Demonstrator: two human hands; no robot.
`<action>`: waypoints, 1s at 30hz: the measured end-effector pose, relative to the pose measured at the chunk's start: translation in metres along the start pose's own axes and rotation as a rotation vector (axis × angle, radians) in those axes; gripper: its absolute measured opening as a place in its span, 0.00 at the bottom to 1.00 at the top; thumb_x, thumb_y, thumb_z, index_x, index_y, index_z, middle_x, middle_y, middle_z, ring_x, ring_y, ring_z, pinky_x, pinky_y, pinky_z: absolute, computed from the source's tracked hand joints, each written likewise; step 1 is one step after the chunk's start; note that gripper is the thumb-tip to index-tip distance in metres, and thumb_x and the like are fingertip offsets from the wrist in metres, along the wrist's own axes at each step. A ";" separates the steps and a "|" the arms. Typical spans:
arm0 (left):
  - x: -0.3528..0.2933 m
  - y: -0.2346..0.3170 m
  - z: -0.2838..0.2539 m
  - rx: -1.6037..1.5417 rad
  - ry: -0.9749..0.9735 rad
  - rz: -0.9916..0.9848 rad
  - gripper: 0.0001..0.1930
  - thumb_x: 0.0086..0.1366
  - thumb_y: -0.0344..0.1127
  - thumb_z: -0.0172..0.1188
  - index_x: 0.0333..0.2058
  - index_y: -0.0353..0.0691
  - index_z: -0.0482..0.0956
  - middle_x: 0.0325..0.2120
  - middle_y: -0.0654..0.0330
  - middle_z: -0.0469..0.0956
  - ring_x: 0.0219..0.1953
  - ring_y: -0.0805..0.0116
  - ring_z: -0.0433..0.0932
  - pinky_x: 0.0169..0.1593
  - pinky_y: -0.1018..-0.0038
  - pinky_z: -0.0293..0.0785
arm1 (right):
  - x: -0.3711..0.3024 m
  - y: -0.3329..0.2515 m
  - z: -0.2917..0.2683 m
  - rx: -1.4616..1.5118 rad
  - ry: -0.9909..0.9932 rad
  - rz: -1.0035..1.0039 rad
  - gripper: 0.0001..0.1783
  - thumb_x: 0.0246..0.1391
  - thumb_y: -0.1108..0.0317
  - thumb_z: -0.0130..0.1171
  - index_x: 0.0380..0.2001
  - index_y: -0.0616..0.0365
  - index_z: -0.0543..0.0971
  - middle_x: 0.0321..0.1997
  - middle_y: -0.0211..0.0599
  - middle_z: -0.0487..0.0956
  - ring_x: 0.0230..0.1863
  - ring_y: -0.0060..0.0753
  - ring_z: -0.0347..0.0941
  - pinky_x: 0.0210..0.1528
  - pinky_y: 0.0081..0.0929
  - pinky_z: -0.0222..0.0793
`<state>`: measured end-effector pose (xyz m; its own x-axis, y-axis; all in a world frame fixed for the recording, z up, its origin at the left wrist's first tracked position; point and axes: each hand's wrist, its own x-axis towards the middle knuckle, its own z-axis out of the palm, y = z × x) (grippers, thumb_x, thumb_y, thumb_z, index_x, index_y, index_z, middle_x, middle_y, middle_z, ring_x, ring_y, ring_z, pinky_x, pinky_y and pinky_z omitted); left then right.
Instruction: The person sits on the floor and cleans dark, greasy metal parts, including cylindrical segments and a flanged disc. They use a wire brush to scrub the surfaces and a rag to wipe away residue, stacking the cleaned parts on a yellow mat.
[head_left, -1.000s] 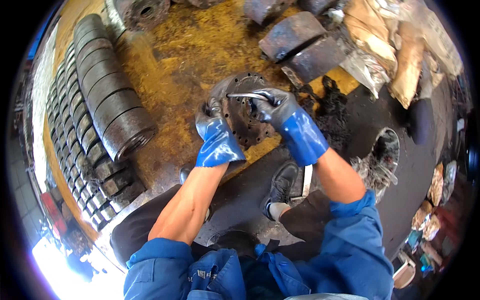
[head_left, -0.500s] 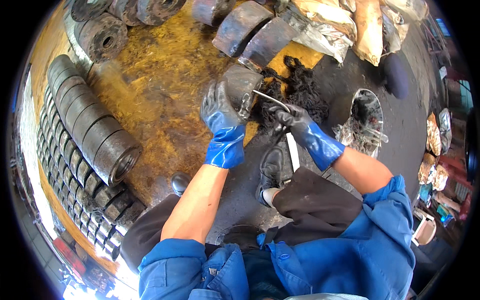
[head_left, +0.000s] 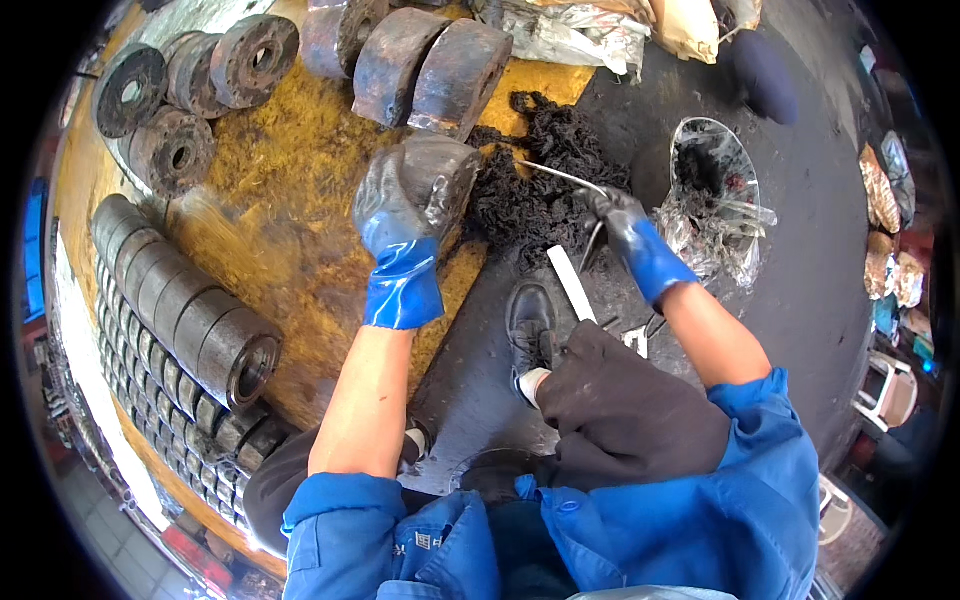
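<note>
A dark, greasy metal cylinder [head_left: 445,168] is tilted on the yellow, oil-stained surface. My left hand [head_left: 392,210], in a blue and black-smeared glove, grips its left side, with the fingers curved over the top. In my right hand [head_left: 618,212], gloved the same way, is a thin, slightly bent metal rod [head_left: 565,177]. The rod's tip points left toward the cylinder and stands apart from it, over a heap of black, stringy, greasy waste [head_left: 545,185]. The face of the cylinder turned away from me is hidden.
Three larger rusty cylinders [head_left: 400,65] stand beyond my left hand. Thick rings [head_left: 255,60] lie far left, and a long row of smooth cylinders [head_left: 190,300] lines the left. At right sits a clear plastic-lined container [head_left: 715,165]. A white strip [head_left: 572,283] lies beside my shoe [head_left: 530,325].
The rod's tip has come away from the cylinder and moved right, along with my right hand. My left hand stays on the cylinder. The whole view has shifted.
</note>
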<state>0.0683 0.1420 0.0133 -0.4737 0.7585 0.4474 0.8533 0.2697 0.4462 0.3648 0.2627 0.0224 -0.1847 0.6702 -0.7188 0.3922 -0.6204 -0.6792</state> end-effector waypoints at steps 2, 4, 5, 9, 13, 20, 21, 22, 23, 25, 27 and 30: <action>0.000 -0.003 -0.002 -0.033 -0.003 -0.007 0.38 0.63 0.63 0.67 0.60 0.38 0.78 0.57 0.42 0.79 0.59 0.40 0.78 0.64 0.52 0.72 | 0.018 -0.012 0.018 -0.239 0.105 -0.159 0.20 0.73 0.57 0.56 0.59 0.56 0.81 0.33 0.28 0.81 0.29 0.23 0.72 0.34 0.28 0.74; 0.001 0.000 -0.001 -0.078 -0.027 -0.015 0.37 0.62 0.58 0.69 0.60 0.36 0.77 0.58 0.41 0.78 0.61 0.39 0.76 0.66 0.50 0.70 | 0.066 0.006 0.032 -0.323 0.041 -0.379 0.17 0.73 0.60 0.56 0.57 0.57 0.82 0.37 0.30 0.83 0.32 0.24 0.76 0.37 0.27 0.77; -0.001 0.004 0.003 -0.046 -0.012 0.003 0.37 0.62 0.58 0.68 0.60 0.36 0.77 0.58 0.40 0.78 0.61 0.39 0.76 0.65 0.50 0.70 | 0.097 0.010 0.039 -0.432 0.002 -0.442 0.16 0.73 0.62 0.56 0.56 0.57 0.82 0.38 0.30 0.84 0.34 0.24 0.78 0.39 0.26 0.78; -0.011 0.026 0.013 0.034 0.044 0.066 0.35 0.63 0.56 0.68 0.59 0.35 0.77 0.58 0.40 0.79 0.59 0.39 0.77 0.63 0.49 0.72 | 0.146 0.003 0.078 -0.928 0.108 -0.580 0.14 0.69 0.64 0.55 0.53 0.54 0.82 0.44 0.41 0.88 0.42 0.40 0.85 0.42 0.37 0.82; -0.013 0.024 0.015 0.058 0.061 0.080 0.34 0.61 0.55 0.70 0.58 0.36 0.78 0.56 0.40 0.79 0.58 0.39 0.78 0.62 0.49 0.72 | 0.135 0.009 0.059 -1.392 0.019 -0.458 0.17 0.66 0.65 0.53 0.55 0.48 0.80 0.47 0.46 0.87 0.47 0.49 0.86 0.43 0.43 0.82; -0.012 0.028 0.016 0.058 0.073 0.086 0.34 0.62 0.55 0.69 0.58 0.37 0.78 0.57 0.39 0.79 0.58 0.39 0.78 0.62 0.48 0.72 | 0.037 0.049 -0.026 -1.392 0.058 -0.196 0.23 0.74 0.58 0.39 0.56 0.54 0.81 0.55 0.51 0.84 0.56 0.55 0.82 0.59 0.49 0.77; -0.012 0.026 0.017 0.047 0.066 0.091 0.34 0.62 0.56 0.69 0.58 0.37 0.78 0.57 0.39 0.79 0.58 0.39 0.78 0.62 0.48 0.72 | 0.022 0.051 -0.028 -1.396 0.093 -0.187 0.23 0.73 0.59 0.40 0.55 0.55 0.81 0.54 0.52 0.85 0.55 0.55 0.83 0.58 0.50 0.77; -0.012 0.023 0.019 0.056 0.057 0.083 0.34 0.62 0.57 0.68 0.58 0.38 0.78 0.58 0.40 0.78 0.58 0.39 0.78 0.62 0.48 0.71 | 0.011 0.050 -0.029 -1.402 0.127 -0.180 0.22 0.73 0.60 0.40 0.55 0.56 0.81 0.53 0.52 0.85 0.54 0.55 0.83 0.57 0.51 0.78; -0.011 0.024 0.018 0.067 0.044 0.074 0.34 0.63 0.58 0.67 0.59 0.38 0.78 0.58 0.40 0.78 0.58 0.39 0.77 0.62 0.48 0.71 | 0.006 0.050 -0.028 -1.415 0.139 -0.232 0.21 0.72 0.61 0.42 0.54 0.57 0.81 0.51 0.52 0.86 0.52 0.55 0.84 0.54 0.52 0.78; -0.012 0.024 0.015 0.094 0.007 0.045 0.36 0.62 0.58 0.68 0.60 0.38 0.77 0.60 0.40 0.77 0.60 0.39 0.76 0.65 0.49 0.69 | -0.003 0.046 -0.024 -1.441 0.158 -0.344 0.18 0.71 0.63 0.45 0.52 0.58 0.81 0.46 0.51 0.87 0.48 0.53 0.85 0.49 0.53 0.79; -0.012 0.025 0.012 0.117 -0.044 0.008 0.39 0.61 0.57 0.70 0.64 0.37 0.74 0.62 0.40 0.76 0.65 0.39 0.73 0.69 0.50 0.66 | -0.015 0.039 -0.005 -1.162 0.173 -0.565 0.15 0.72 0.63 0.49 0.45 0.58 0.82 0.38 0.47 0.87 0.39 0.50 0.85 0.41 0.52 0.79; -0.011 0.027 0.014 0.051 -0.007 0.057 0.38 0.61 0.55 0.71 0.63 0.37 0.74 0.62 0.40 0.75 0.65 0.39 0.73 0.69 0.50 0.66 | 0.034 0.071 0.025 -0.567 -0.073 -0.727 0.18 0.75 0.60 0.48 0.41 0.58 0.84 0.36 0.45 0.87 0.36 0.50 0.84 0.39 0.48 0.79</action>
<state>0.0996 0.1497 0.0097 -0.4229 0.7773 0.4657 0.8888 0.2557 0.3804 0.3643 0.2316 -0.0543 -0.6067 0.7777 -0.1649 0.5367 0.2477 -0.8066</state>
